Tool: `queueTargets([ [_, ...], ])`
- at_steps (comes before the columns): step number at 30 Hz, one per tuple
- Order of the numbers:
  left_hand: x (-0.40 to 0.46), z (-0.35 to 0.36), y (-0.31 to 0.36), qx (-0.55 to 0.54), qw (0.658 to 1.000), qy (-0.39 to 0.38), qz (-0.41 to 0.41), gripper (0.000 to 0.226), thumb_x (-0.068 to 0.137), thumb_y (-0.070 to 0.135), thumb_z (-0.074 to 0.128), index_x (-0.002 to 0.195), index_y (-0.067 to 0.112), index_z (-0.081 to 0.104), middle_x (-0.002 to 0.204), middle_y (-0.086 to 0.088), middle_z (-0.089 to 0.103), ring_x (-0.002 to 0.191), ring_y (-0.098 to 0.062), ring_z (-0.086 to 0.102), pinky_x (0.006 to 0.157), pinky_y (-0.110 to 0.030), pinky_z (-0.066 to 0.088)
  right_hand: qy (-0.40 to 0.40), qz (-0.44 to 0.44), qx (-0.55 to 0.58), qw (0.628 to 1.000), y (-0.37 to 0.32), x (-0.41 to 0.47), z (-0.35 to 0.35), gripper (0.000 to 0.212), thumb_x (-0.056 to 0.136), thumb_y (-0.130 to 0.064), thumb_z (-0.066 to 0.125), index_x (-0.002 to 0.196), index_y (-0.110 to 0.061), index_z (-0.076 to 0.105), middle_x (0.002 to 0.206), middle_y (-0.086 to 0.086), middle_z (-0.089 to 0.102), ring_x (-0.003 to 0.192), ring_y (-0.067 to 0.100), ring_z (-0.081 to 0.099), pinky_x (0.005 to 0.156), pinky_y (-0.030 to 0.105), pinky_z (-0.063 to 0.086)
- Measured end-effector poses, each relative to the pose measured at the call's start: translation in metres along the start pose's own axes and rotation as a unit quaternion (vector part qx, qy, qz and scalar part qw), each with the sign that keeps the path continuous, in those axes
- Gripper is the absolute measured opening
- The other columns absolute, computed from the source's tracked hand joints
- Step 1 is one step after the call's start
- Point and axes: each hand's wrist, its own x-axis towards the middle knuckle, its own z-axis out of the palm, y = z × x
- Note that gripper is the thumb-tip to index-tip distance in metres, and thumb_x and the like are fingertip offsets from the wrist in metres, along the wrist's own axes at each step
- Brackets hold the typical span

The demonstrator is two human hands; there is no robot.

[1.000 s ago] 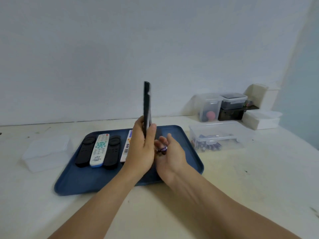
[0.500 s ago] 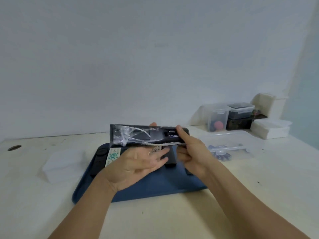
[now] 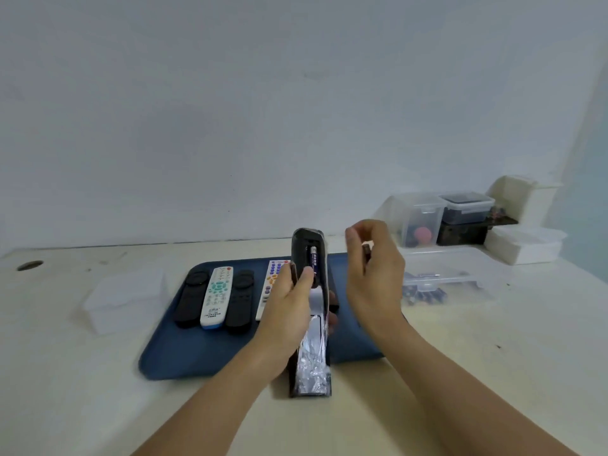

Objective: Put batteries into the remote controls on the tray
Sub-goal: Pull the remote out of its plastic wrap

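Tray: blue plastic tray [image 3: 171, 360] on the pale tabletop [image 3: 493, 373], carrying four flat remotes.
Left hand [image 3: 286, 311]: grips the black plastic-wrapped remote [image 3: 311, 357], thumb on the purple battery [image 3: 315, 263] seated in its open compartment.
Right hand [image 3: 373, 278]: fingers curled, pinching a second dark battery [image 3: 366, 255].

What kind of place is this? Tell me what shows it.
Probably a plain indoor workbench set up for a sorting task: a pale table against a bare wall, stacked clear storage boxes, a blue tray of remotes.
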Motion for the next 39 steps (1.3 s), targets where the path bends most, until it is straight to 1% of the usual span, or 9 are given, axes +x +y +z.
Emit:
queueTargets([
  [3, -0.002, 0.003, 0.001, 0.044, 0.997, -0.023, 0.059, 0.025, 0.110, 0.029, 0.033, 0.127, 0.041, 0.048, 0.115, 0.029, 0.051, 0.091, 0.027, 0.050, 0.075, 0.004, 0.038, -0.074, 0.001, 0.013, 0.997, -0.006, -0.013, 0.012, 0.009, 0.100, -0.023, 0.058, 0.093, -0.020, 0.062, 0.082, -0.009, 0.064, 0.069, 0.007, 0.057, 0.063, 0.013, 0.041],
  [6, -0.006, 0.005, 0.002, 0.068, 0.995, -0.039, 0.059, 0.029, 0.110, 0.026, 0.032, 0.122, 0.051, 0.040, 0.111, 0.043, 0.042, 0.091, 0.041, 0.039, 0.084, 0.007, 0.030, -0.076, -0.008, -0.010, 0.997, -0.003, -0.020, 0.023, 0.007, 0.101, -0.019, 0.057, 0.099, -0.020, 0.063, 0.090, -0.010, 0.064, 0.081, 0.005, 0.060, 0.069, 0.012, 0.043],
  [10, -0.004, 0.006, -0.004, 0.071, 0.994, -0.035, 0.077, 0.039, 0.110, 0.028, 0.032, 0.144, 0.044, 0.040, 0.139, 0.030, 0.047, 0.125, 0.020, 0.040, 0.114, -0.014, 0.029, -0.063, -0.003, -0.023, 0.998, -0.002, -0.022, 0.025, 0.006, 0.102, -0.019, 0.054, 0.104, -0.022, 0.058, 0.097, -0.011, 0.061, 0.083, 0.004, 0.058, 0.069, 0.012, 0.042],
  [14, -0.005, 0.009, 0.000, 0.057, 0.994, -0.034, 0.083, 0.036, 0.110, 0.018, 0.033, 0.104, 0.050, 0.047, 0.101, 0.037, 0.052, 0.085, 0.036, 0.047, 0.074, 0.006, 0.034, -0.071, 0.012, -0.025, 0.997, -0.001, -0.020, 0.026, 0.007, 0.104, -0.021, 0.048, 0.106, -0.023, 0.054, 0.098, -0.009, 0.063, 0.081, 0.006, 0.060, 0.065, 0.017, 0.043],
  [20, 0.002, 0.005, -0.007, 0.084, 0.991, -0.021, 0.098, 0.037, 0.109, 0.019, 0.036, 0.105, 0.049, 0.057, 0.102, 0.030, 0.062, 0.090, 0.025, 0.053, 0.079, -0.002, 0.039, -0.047, 0.043, 0.016, 0.998, 0.001, -0.016, 0.024, 0.017, 0.105, -0.016, 0.040, 0.103, -0.020, 0.056, 0.090, -0.007, 0.064, 0.079, 0.010, 0.059, 0.068, 0.025, 0.047],
  [24, 0.003, 0.002, -0.009, 0.091, 0.992, -0.036, 0.085, 0.031, 0.109, 0.018, 0.036, 0.103, 0.038, 0.059, 0.105, 0.010, 0.060, 0.071, 0.019, 0.056, 0.061, -0.004, 0.047, -0.045, 0.092, 0.071, 0.992, 0.004, -0.011, 0.021, 0.023, 0.105, -0.008, 0.037, 0.099, -0.017, 0.057, 0.076, -0.020, 0.063, 0.068, -0.002, 0.054, 0.063, 0.015, 0.044],
  [29, 0.001, 0.006, -0.007, 0.105, 0.991, -0.044, 0.065, 0.026, 0.108, 0.020, 0.035, 0.120, 0.018, 0.058, 0.118, -0.020, 0.062, 0.079, -0.008, 0.063, 0.068, -0.034, 0.059, -0.054, 0.115, 0.071, 0.989, 0.007, -0.009, 0.023, 0.022, 0.106, -0.012, 0.037, 0.097, -0.019, 0.056, 0.082, -0.009, 0.063, 0.069, 0.000, 0.054, 0.066, 0.023, 0.047],
  [34, -0.002, 0.008, -0.007, 0.093, 0.992, -0.066, 0.057, 0.037, 0.110, 0.015, 0.035, 0.094, 0.044, 0.050, 0.095, 0.023, 0.053, 0.068, 0.028, 0.053, 0.057, 0.000, 0.043, -0.071, 0.109, 0.043, 0.991, 0.012, -0.011, 0.025, 0.011, 0.103, -0.023, 0.048, 0.095, -0.026, 0.053, 0.086, -0.005, 0.064, 0.079, 0.014, 0.060, 0.073, 0.039, 0.054],
  [39, -0.002, 0.007, -0.006, 0.106, 0.994, -0.038, 0.012, 0.041, 0.108, 0.021, 0.036, 0.093, 0.051, 0.058, 0.102, 0.014, 0.063, 0.093, -0.006, 0.063, 0.090, -0.045, 0.058, -0.057, 0.095, 0.021, 0.994, 0.015, -0.013, 0.024, 0.016, 0.097, -0.013, 0.050, 0.095, -0.028, 0.054, 0.087, -0.003, 0.060, 0.076, 0.014, 0.057, 0.067, 0.034, 0.049],
])
